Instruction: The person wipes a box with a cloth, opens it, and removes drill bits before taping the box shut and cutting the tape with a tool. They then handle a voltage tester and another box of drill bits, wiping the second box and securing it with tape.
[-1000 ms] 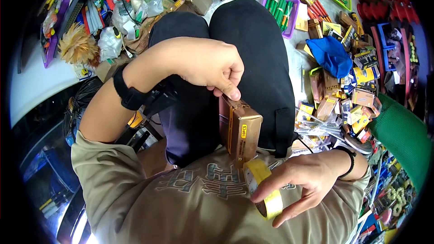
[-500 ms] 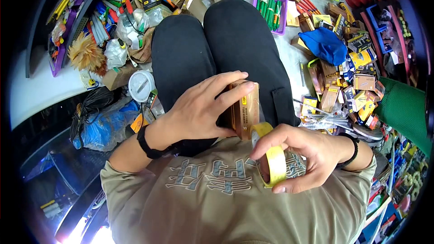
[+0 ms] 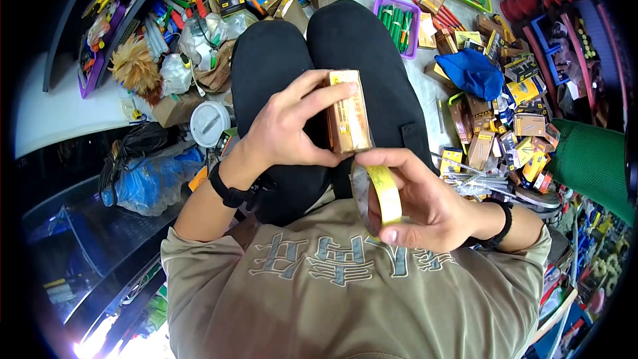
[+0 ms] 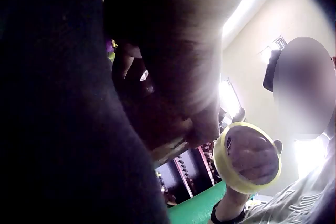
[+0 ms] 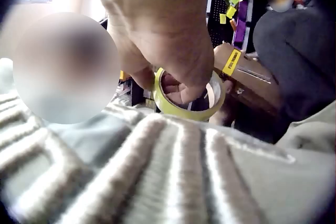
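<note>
I sit with black trousers (image 3: 372,46) under my hands. My left hand (image 3: 292,126) grips a brown and gold cardboard box (image 3: 347,114) above my lap, fingers curled over its top, thumb under its near end. My right hand (image 3: 409,196) holds a roll of yellow tape (image 3: 384,194) just below the box, fingers through its core. The right wrist view shows the tape roll (image 5: 186,98) next to the box (image 5: 247,77). The left wrist view, mostly dark palm, shows the roll (image 4: 249,157) at the right.
Many small boxes (image 3: 505,133) lie heaped on the floor to my right, beside a blue cap (image 3: 475,73) and a purple tray of green pens (image 3: 399,20). A white lid (image 3: 209,123), bags and tools crowd the left. A green mesh surface (image 3: 591,166) is far right.
My left hand has lifted the box higher over my lap and tilted it more level. My right hand has brought the tape roll up close to the box's near end.
</note>
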`<action>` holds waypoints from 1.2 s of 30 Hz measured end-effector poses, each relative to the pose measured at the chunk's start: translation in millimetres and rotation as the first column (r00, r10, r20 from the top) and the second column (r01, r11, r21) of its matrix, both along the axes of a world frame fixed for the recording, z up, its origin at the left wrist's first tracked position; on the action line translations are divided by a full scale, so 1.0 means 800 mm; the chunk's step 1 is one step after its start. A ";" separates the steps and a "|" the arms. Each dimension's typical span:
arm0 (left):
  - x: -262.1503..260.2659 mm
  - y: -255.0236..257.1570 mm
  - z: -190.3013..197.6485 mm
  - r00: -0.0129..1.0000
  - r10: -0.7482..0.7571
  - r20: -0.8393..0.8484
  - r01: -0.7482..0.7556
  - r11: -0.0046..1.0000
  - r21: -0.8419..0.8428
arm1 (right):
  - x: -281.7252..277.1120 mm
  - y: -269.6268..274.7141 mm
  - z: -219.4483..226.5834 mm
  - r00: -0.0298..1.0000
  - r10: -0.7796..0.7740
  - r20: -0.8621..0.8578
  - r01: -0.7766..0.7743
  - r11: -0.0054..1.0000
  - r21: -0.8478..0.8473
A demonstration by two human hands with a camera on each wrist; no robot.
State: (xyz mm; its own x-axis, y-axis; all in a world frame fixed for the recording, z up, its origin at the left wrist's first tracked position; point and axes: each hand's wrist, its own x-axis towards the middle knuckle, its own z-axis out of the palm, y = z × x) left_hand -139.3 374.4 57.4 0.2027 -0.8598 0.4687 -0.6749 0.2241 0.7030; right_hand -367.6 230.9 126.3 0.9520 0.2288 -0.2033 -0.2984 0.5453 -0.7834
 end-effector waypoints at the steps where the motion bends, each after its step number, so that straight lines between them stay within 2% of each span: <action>1: 0.002 -0.001 -0.001 1.000 0.003 0.001 -0.003 1.000 -0.002 | 0.003 0.003 -0.001 1.000 0.003 0.001 -0.003 1.000 -0.002; 3: 0.008 -0.001 -0.003 1.000 0.025 -0.005 -0.025 0.999 -0.022 | 0.008 0.008 -0.003 0.996 -0.066 0.066 0.066 0.998 0.002; 5: 0.008 -0.001 -0.004 0.999 0.034 -0.015 -0.034 0.999 -0.029 | 0.011 0.010 -0.006 0.996 -0.071 0.062 0.071 0.997 0.008; 7: 0.004 -0.003 -0.003 0.990 0.072 -0.120 -0.074 0.997 -0.013 | 0.015 0.009 -0.008 0.994 -0.065 0.088 0.065 0.998 0.000; 9: 0.002 -0.004 0.004 0.987 0.094 -0.128 -0.097 0.995 -0.018 | 0.022 0.009 0.003 0.994 -0.099 0.034 0.099 0.995 -0.008; 11: -0.002 -0.002 0.008 0.950 0.134 -0.281 -0.131 0.991 0.030 | 0.029 0.005 0.019 0.991 -0.132 -0.022 0.132 0.991 -0.018; 12: -0.004 -0.001 0.011 0.950 0.138 -0.280 -0.135 0.990 0.030 | 0.033 0.002 0.026 0.989 -0.151 -0.010 0.151 0.988 0.018; 14: -0.009 0.001 0.018 0.879 0.134 -0.458 -0.065 0.985 0.163 | 0.037 -0.001 0.027 0.984 -0.175 0.027 0.173 0.984 0.051; 17: -0.011 0.001 0.015 0.866 0.152 -0.476 -0.033 0.968 0.249 | 0.039 -0.006 0.018 0.985 -0.174 -0.009 0.174 0.985 -0.004; 18: -0.009 0.003 0.016 0.917 0.143 -0.373 -0.037 0.960 0.276 | 0.041 -0.008 0.015 0.985 -0.168 -0.026 0.168 0.986 -0.001; 19: -0.007 0.004 0.009 0.916 0.141 -0.377 -0.033 0.960 0.279 | 0.041 -0.008 0.014 0.985 -0.171 -0.030 0.172 0.985 0.001; 21: -0.006 0.006 -0.011 0.956 0.079 -0.284 -0.032 0.986 0.167 | 0.042 -0.006 0.010 0.983 -0.168 -0.072 0.167 0.986 -0.029; 22: -0.011 0.007 -0.013 0.919 0.060 -0.391 0.003 0.987 0.160 | 0.037 -0.009 -0.003 0.989 -0.127 -0.070 0.126 0.992 -0.028; 23: -0.010 0.005 -0.014 0.917 0.060 -0.394 0.006 0.987 0.163 | 0.036 -0.008 -0.009 0.989 -0.130 -0.074 0.128 0.991 -0.025; 25: -0.003 0.000 -0.011 0.990 0.022 -0.140 -0.023 1.000 -0.001 | 0.036 -0.006 -0.016 0.991 -0.106 -0.081 0.110 0.992 0.056; 29: 0.004 0.001 -0.008 0.987 -0.059 -0.149 0.067 0.997 0.047 | 0.037 0.000 -0.027 0.990 -0.125 -0.064 0.131 0.987 0.092; 31: 0.010 0.002 -0.017 0.994 -0.108 -0.035 0.108 0.994 0.005 | 0.040 -0.001 -0.028 0.993 -0.109 -0.041 0.112 0.990 0.084; 33: 0.014 0.002 -0.013 0.990 -0.125 -0.069 0.128 0.991 0.042 | 0.044 -0.003 -0.028 0.996 -0.087 -0.019 0.089 0.993 0.075; 36: 0.024 0.002 -0.004 0.979 -0.169 -0.111 0.182 0.976 0.119 | 0.046 -0.004 -0.025 0.994 -0.074 -0.082 0.081 0.994 0.079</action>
State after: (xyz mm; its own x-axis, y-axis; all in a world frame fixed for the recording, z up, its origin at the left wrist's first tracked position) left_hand -120.5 376.1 54.5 0.0835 -0.9377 0.3374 -0.5585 0.2364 0.7951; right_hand -330.5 228.0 106.6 0.9492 0.1739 -0.2623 -0.3119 0.6306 -0.7107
